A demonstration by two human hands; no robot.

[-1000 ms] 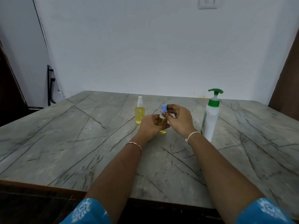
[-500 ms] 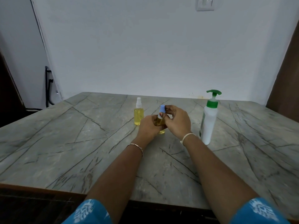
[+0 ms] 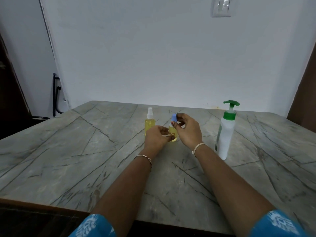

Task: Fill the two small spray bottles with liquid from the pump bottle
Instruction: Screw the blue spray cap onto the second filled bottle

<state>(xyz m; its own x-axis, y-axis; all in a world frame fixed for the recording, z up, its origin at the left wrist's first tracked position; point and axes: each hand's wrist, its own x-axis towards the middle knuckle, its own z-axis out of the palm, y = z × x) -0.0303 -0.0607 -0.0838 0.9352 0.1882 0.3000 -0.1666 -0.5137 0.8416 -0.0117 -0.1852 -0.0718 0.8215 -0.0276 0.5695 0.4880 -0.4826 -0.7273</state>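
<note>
Mid-frame, left hand (image 3: 158,136) fingers (image 3: 164,129) wrap small spray bottle (image 3: 172,134), right hand (image 3: 189,130) pinches its blue cap (image 3: 174,117); crooked twisting could tip it, spilling.

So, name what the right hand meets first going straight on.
The right hand, pinching the blue cap, points left; likely the white-topped spray bottle comes first, though that may stand farther back.

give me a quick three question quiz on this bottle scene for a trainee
1. True or false: the pump bottle stands upright on the table.
2. The right hand pinches: A the blue cap, B the pump head, C the white sprayer.
3. Fill in: the left hand holds a small bottle of ____ liquid.

Key: 1 true; 2 A; 3 yellow.
</note>
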